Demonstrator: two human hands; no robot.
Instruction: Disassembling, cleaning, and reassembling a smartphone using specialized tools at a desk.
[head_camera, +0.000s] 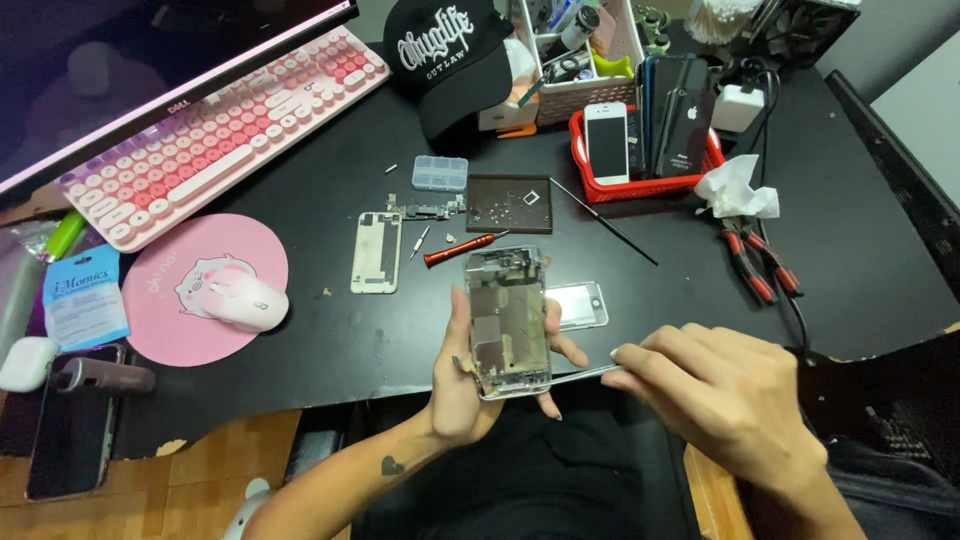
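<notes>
Above the worktop (300, 330) edge, I am seeing both hands working on an opened phone chassis (508, 322).
Left hand (470, 385) is gripping the chassis upright from behind; right hand (715, 395) is pinching thin metal tweezers (580, 375), tip touching the chassis's lower corner.

We take the parts tray (508, 204) on the desk (860, 270) as landmark: left of it lie the back cover (376, 252) and keyboard (220, 130); right, the basket (640, 185) and pliers (760, 265); before it, the screwdriver (462, 250) and opened phone (508, 322); behind it, the cap (447, 55).
</notes>
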